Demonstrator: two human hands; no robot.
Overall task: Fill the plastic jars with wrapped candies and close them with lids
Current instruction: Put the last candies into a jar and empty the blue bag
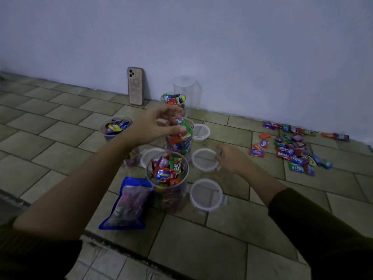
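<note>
Left hand [155, 126] over the clear plastic middle jar [180, 142], fingers pinched on a green wrapped candy [186, 127] at its brimming mouth. Right hand [232, 158] down on the tiled floor [222, 239], fingers loosely spread, touching a round white lid [204, 160].

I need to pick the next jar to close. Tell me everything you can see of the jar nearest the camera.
The nearest jar is a clear plastic cylinder standing upright on the tiled floor. Its mouth is open, with no lid on, and wrapped candies fill it up to the rim. A blue bag leans against its left side; a clear lid lies flat just to its right. Neither hand touches it.
</note>
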